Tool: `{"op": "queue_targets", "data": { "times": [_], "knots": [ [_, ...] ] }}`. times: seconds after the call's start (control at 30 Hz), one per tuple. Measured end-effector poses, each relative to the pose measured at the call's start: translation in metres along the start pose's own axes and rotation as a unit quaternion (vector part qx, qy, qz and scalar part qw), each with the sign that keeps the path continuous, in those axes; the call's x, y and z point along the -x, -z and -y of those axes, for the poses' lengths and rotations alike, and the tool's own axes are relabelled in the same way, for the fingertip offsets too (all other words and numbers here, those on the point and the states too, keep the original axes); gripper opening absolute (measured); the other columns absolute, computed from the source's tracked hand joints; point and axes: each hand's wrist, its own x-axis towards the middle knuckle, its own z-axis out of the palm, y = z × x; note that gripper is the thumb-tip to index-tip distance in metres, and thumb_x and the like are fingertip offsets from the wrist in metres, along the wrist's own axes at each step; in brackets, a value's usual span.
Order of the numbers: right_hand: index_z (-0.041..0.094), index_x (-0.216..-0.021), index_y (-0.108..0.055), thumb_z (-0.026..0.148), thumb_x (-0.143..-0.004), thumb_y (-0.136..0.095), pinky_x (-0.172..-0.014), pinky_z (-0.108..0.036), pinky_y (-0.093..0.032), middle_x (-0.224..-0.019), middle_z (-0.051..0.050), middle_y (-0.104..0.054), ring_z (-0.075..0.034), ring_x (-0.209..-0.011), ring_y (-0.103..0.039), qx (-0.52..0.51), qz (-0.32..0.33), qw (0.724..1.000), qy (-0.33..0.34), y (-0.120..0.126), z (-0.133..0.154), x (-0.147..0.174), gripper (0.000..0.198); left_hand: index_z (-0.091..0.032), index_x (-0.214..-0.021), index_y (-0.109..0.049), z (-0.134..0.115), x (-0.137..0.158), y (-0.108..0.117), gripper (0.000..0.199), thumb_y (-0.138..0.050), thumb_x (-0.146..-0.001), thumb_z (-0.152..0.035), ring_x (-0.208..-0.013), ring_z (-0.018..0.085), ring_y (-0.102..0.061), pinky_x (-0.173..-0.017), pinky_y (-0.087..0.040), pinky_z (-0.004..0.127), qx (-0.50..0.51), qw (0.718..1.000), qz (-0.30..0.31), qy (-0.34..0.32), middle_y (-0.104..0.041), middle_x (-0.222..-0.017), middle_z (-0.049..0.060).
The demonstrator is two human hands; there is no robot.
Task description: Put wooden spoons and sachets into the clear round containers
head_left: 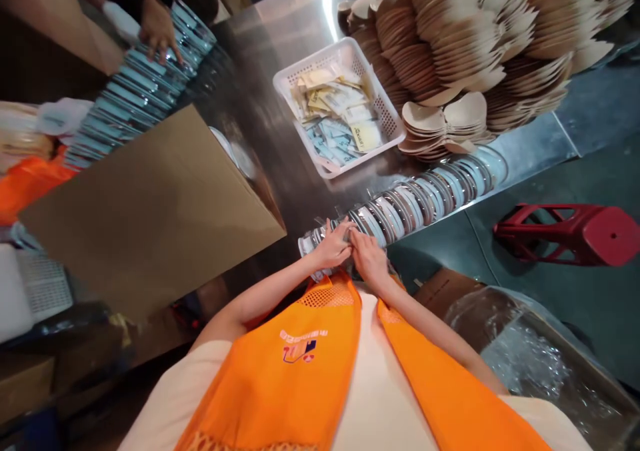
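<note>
My left hand (335,243) and my right hand (370,258) meet at the near end of a row of round, clear-wrapped pieces (403,208) with white and brown edges. The fingers of both hands are bent and pressed together, almost touching each other, over the wrapped pieces. Whatever they pinch is too small and partly covered to make out. The row lies along the near edge of a metal table (250,64). Beyond it sits a white plastic basket (293,114) of small yellow, white and blue packets (345,108).
Stacks of brown, wing-shaped pieces (440,44) fill the far right. A cardboard box (155,218) stands left. Behind it, another person's hand (159,31) rests on a row of bluish wrapped pieces (135,84). A red stool (565,234) and a plastic-lined box (535,351) are at right.
</note>
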Motion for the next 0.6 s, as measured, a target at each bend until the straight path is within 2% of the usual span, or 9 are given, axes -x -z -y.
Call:
{"op": "queue_targets", "data": {
  "times": [0.07, 0.13, 0.23, 0.33, 0.4, 0.47, 0.53, 0.6],
  "knots": [
    [0.023, -0.165, -0.041, 0.020, -0.099, -0.049, -0.128, -0.063, -0.032, -0.155, -0.016, -0.058, -0.038, -0.152, -0.042, 0.024, 0.007, 0.999, 0.027, -0.016, -0.008, -0.016, 0.067, -0.018, -0.082, -0.079, 0.002, 0.000, 0.002, 0.031, -0.052, -0.095, -0.018, -0.162, 0.038, -0.027, -0.130, 0.001, 0.072, 0.012, 1.000, 0.009, 0.000, -0.040, -0.168, 0.012],
    [0.023, -0.165, -0.040, 0.019, -0.097, -0.051, -0.131, -0.066, -0.023, -0.159, -0.015, -0.052, -0.036, -0.159, -0.033, 0.028, 0.005, 0.998, 0.062, -0.022, -0.022, -0.022, 0.069, -0.018, -0.076, -0.077, 0.003, -0.001, 0.004, 0.031, -0.053, -0.095, -0.018, -0.162, 0.038, -0.027, -0.130, -0.001, 0.071, 0.010, 1.000, 0.016, 0.000, -0.040, -0.170, 0.010],
    [0.026, -0.161, -0.045, 0.020, -0.098, -0.049, -0.132, -0.063, -0.026, -0.164, -0.012, -0.045, -0.032, -0.160, -0.031, 0.003, -0.007, 0.996, 0.086, -0.020, -0.039, -0.019, 0.063, -0.020, -0.079, -0.078, 0.002, -0.002, 0.004, 0.030, -0.054, -0.097, -0.021, -0.162, 0.038, -0.028, -0.130, -0.003, 0.072, -0.005, 1.000, 0.013, -0.009, -0.042, -0.169, 0.009],
    [0.024, -0.155, -0.053, 0.024, -0.101, -0.051, -0.130, -0.062, -0.032, -0.168, -0.015, -0.041, -0.032, -0.159, -0.034, -0.027, 0.006, 0.996, 0.081, -0.006, -0.039, -0.015, 0.054, -0.022, -0.091, -0.080, 0.004, -0.001, 0.002, 0.021, -0.061, -0.098, -0.027, -0.161, 0.040, -0.030, -0.129, -0.007, 0.074, -0.016, 0.999, -0.006, -0.029, -0.041, -0.169, 0.011],
    [0.025, -0.154, -0.054, 0.028, -0.103, -0.052, -0.129, -0.060, -0.035, -0.167, -0.014, -0.045, -0.031, -0.157, -0.039, -0.068, 0.040, 0.992, 0.094, 0.018, -0.037, -0.020, 0.051, -0.025, -0.102, -0.079, 0.008, 0.000, -0.001, 0.015, -0.067, -0.097, -0.032, -0.160, 0.038, -0.033, -0.131, -0.013, 0.070, -0.009, 0.999, -0.028, -0.030, -0.039, -0.170, 0.013],
    [0.027, -0.150, -0.058, 0.031, -0.105, -0.049, -0.127, -0.056, -0.039, -0.164, -0.011, -0.051, -0.029, -0.152, -0.046, -0.109, 0.037, 0.988, 0.100, 0.060, -0.041, -0.036, 0.047, -0.025, -0.115, -0.075, 0.011, 0.002, -0.005, 0.024, -0.073, -0.094, -0.037, -0.159, 0.035, -0.036, -0.132, -0.020, 0.064, 0.008, 0.999, -0.051, -0.012, -0.039, -0.170, 0.016],
    [0.027, -0.140, -0.066, 0.029, -0.105, -0.047, -0.126, -0.054, -0.040, -0.156, -0.009, -0.059, -0.028, -0.146, -0.053, -0.095, -0.043, 0.992, 0.078, 0.117, -0.055, -0.071, 0.040, -0.024, -0.125, -0.070, 0.012, 0.001, -0.008, 0.040, -0.079, -0.090, -0.042, -0.156, 0.036, -0.041, -0.131, -0.025, 0.063, 0.026, 0.997, -0.066, 0.012, -0.042, -0.168, 0.019],
    [0.023, -0.132, -0.071, 0.027, -0.103, -0.048, -0.127, -0.055, -0.038, -0.144, -0.012, -0.068, -0.030, -0.138, -0.058, -0.010, -0.168, 0.985, 0.031, 0.175, -0.075, -0.123, 0.037, -0.024, -0.130, -0.067, 0.008, -0.007, -0.007, 0.048, -0.080, -0.088, -0.045, -0.149, 0.036, -0.050, -0.129, -0.030, 0.062, 0.040, 0.995, -0.083, 0.037, -0.051, -0.161, 0.018]
  ]
}}
